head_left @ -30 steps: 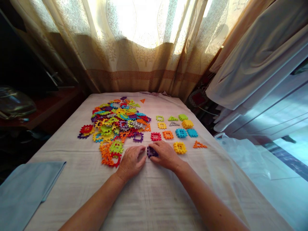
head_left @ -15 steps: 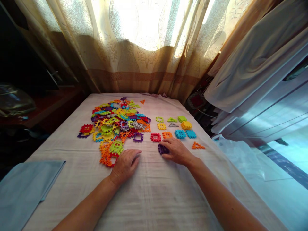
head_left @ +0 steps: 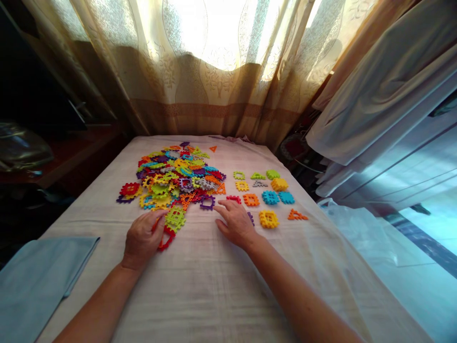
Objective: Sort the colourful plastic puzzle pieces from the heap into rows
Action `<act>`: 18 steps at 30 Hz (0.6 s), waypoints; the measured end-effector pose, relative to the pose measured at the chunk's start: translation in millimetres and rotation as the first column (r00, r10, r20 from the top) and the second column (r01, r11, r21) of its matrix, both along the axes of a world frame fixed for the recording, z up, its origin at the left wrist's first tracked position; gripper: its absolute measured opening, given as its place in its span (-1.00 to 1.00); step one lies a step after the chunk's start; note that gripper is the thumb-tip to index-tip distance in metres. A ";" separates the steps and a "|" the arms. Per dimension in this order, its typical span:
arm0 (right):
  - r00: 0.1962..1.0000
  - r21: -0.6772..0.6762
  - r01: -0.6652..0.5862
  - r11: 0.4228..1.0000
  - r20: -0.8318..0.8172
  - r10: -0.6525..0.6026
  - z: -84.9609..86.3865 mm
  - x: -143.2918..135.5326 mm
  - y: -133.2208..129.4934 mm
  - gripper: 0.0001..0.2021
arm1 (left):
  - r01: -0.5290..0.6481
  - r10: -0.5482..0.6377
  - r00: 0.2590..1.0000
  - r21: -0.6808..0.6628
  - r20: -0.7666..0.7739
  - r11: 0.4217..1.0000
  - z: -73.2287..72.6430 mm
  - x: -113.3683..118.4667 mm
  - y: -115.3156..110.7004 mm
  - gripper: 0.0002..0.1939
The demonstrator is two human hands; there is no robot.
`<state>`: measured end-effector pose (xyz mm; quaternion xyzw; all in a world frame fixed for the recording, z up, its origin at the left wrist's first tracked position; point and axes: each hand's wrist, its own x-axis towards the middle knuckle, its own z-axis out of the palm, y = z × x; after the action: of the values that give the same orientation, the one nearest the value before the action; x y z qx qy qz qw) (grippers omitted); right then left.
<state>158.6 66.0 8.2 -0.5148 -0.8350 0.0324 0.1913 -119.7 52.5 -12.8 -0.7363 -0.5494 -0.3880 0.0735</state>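
My left hand (head_left: 141, 240) is closed at the near edge of a heap of plastic building pieces (head_left: 180, 171), its thumb and fingers pinching an orange piece (head_left: 156, 223) that they mostly cover. Right beside it lie a lime green square (head_left: 174, 218) and a red open-frame piece (head_left: 167, 239). Over the cloth, my right hand (head_left: 234, 223) holds nothing, fingers apart. Its fingertips reach toward a purple open square (head_left: 207, 203). Behind the hand, a red square (head_left: 233, 199) is partly hidden, and a purple square (head_left: 251, 218) shows only its edge.
To the right, sorted pieces stand in rows: a yellow square (head_left: 269, 219), an orange square (head_left: 251, 200), blue stacks (head_left: 270, 197) and an orange triangle (head_left: 297, 215). A folded blue cloth (head_left: 39, 271) lies at the left. Curtains (head_left: 214, 105) hang beyond the table.
My right hand has left the purple square and moved left, uncovering a yellow square. My left hand has shifted left and taken hold of an orange piece.
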 end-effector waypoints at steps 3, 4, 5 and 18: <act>0.997 -0.026 0.069 0.997 0.040 -0.068 0.9 -19.7 20.8 -0.53 | -0.231 0.253 0.958 -0.159 0.136 0.960 -1.4 -11.2 7.2 -0.71; 0.996 -0.044 0.075 0.996 0.058 -0.073 1.0 -24.4 26.6 -0.53 | -0.266 0.301 0.940 -0.209 0.161 0.941 -1.4 -12.4 8.1 -0.70; 0.994 -0.061 0.077 0.995 0.077 -0.072 1.0 -28.1 31.0 -0.55 | -0.274 0.321 0.930 -0.247 0.177 0.930 -1.4 -12.6 8.4 -0.70; 0.975 -0.224 0.221 0.949 0.025 -0.221 3.0 -22.4 -14.0 -0.62 | -0.177 0.273 0.929 -0.348 0.249 0.920 2.4 -7.7 7.1 -0.70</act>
<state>136.2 52.0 11.2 -0.6234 -0.7631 0.1055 0.1342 -127.4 59.6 -10.4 -0.6039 -0.6916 -0.3871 -0.0844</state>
